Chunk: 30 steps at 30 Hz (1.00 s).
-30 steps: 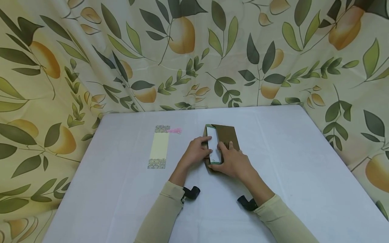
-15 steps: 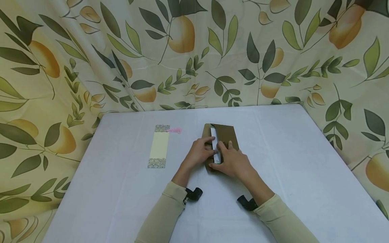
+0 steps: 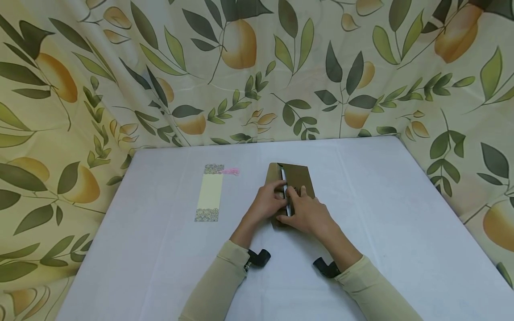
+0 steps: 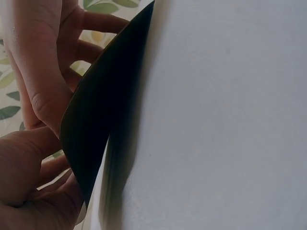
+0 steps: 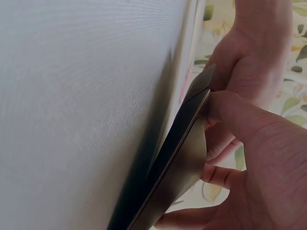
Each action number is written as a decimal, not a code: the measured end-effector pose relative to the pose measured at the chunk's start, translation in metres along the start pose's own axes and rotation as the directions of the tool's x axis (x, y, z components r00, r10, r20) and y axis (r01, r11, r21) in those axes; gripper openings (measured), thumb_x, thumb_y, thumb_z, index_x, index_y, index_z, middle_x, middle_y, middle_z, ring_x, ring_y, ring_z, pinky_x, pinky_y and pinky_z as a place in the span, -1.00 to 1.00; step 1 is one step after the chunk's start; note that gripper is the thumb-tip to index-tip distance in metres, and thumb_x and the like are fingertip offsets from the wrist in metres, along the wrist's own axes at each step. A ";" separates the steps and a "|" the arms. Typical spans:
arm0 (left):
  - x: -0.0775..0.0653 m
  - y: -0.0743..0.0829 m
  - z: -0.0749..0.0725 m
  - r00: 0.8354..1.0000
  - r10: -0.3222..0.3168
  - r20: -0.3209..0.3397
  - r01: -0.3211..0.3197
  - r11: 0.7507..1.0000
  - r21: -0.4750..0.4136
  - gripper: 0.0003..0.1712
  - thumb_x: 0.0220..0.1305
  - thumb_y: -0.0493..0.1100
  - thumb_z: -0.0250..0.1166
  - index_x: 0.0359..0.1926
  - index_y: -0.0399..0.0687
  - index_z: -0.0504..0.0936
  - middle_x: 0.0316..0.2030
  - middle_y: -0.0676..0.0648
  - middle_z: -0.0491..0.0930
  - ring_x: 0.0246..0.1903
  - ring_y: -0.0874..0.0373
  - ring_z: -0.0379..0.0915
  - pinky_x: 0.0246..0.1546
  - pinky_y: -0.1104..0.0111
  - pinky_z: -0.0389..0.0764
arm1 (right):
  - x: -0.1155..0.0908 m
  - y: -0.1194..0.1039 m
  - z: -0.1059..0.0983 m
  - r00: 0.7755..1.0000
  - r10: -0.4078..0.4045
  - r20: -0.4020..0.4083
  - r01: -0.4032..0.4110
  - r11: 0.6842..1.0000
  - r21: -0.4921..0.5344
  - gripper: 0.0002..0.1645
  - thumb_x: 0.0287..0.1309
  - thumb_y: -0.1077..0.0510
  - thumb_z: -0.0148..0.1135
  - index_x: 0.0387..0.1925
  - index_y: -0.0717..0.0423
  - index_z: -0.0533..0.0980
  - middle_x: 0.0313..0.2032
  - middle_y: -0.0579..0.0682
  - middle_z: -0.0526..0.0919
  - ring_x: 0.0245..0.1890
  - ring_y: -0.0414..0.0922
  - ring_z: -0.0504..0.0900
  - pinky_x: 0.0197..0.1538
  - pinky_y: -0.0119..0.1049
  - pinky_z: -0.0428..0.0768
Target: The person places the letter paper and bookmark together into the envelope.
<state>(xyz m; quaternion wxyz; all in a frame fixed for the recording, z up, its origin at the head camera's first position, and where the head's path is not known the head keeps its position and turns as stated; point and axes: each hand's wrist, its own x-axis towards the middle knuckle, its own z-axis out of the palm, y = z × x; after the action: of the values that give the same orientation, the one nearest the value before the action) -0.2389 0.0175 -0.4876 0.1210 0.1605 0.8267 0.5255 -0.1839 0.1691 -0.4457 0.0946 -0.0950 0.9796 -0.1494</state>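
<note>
A brown paper envelope [image 3: 299, 174] is at the table's middle, its long opening facing left with a flap folded out. Between flap and pocket shows a thin sliver of a white bookmark [image 3: 288, 209]; the envelope hides most of it. My left hand [image 3: 266, 203] holds the bookmark's left edge with index finger and thumb. My right hand [image 3: 308, 213] grips the envelope, thumb at its near edge and fingers across the top. In the right wrist view, the envelope [image 5: 184, 160] stands tilted off the cloth, the right thumb on its rim.
A cream bookmark [image 3: 209, 191] with patterned ends and a pink tassel [image 3: 230, 171] lies flat to the left. White cloth [image 3: 385, 200] covers the table. A leaf-and-fruit printed curtain [image 3: 249, 102] hangs behind the far edge.
My left hand has moved right, sliding the white bookmark into the envelope; its wide white face has narrowed to a sliver. The right hand has stayed in place on the envelope.
</note>
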 end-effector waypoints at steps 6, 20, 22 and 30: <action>0.000 0.000 0.004 1.000 0.026 -0.014 -0.026 1.000 -0.007 -0.33 0.27 -0.39 0.40 0.39 -0.27 0.47 0.10 -0.18 0.67 -0.24 0.17 0.69 -0.24 0.41 0.64 | -0.001 -0.002 0.000 1.000 0.009 -0.003 -0.009 1.000 -0.003 0.02 0.19 -0.30 0.42 0.47 0.05 0.19 0.39 0.64 0.17 0.05 0.68 0.46 -0.12 0.43 0.57; -0.001 0.003 0.003 1.000 0.020 -0.002 -0.020 1.000 -0.003 -0.31 0.27 -0.38 0.39 0.42 -0.25 0.43 0.10 -0.16 0.66 -0.20 0.16 0.69 -0.19 0.38 0.65 | 0.000 -0.002 0.001 1.000 0.016 -0.006 -0.016 1.000 -0.001 0.03 0.20 -0.28 0.42 0.51 0.03 0.17 0.40 0.64 0.14 0.08 0.71 0.41 -0.10 0.46 0.55; -0.001 0.003 0.002 1.000 0.017 0.003 -0.017 1.000 0.005 -0.31 0.29 -0.36 0.40 0.42 -0.24 0.42 0.10 -0.16 0.66 -0.18 0.15 0.69 -0.17 0.37 0.65 | 0.000 -0.002 0.002 1.000 0.016 -0.005 -0.016 1.000 0.001 0.04 0.20 -0.29 0.42 0.51 0.03 0.17 0.40 0.64 0.14 0.08 0.70 0.42 -0.11 0.45 0.56; -0.002 0.002 -0.004 1.000 0.007 0.021 -0.007 1.000 0.026 -0.29 0.28 -0.28 0.46 0.42 -0.20 0.45 0.06 -0.11 0.70 -0.14 0.14 0.71 -0.10 0.35 0.65 | 0.000 -0.001 0.002 1.000 0.010 -0.006 -0.010 1.000 -0.006 0.00 0.18 -0.29 0.43 0.45 0.04 0.21 0.39 0.64 0.16 0.05 0.70 0.45 -0.14 0.43 0.58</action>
<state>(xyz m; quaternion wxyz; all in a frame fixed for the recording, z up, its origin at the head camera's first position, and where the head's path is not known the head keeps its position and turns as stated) -0.2386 0.0145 -0.4842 0.1256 0.1702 0.8317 0.5133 -0.1835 0.1674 -0.4476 0.0920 -0.0899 0.9808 -0.1464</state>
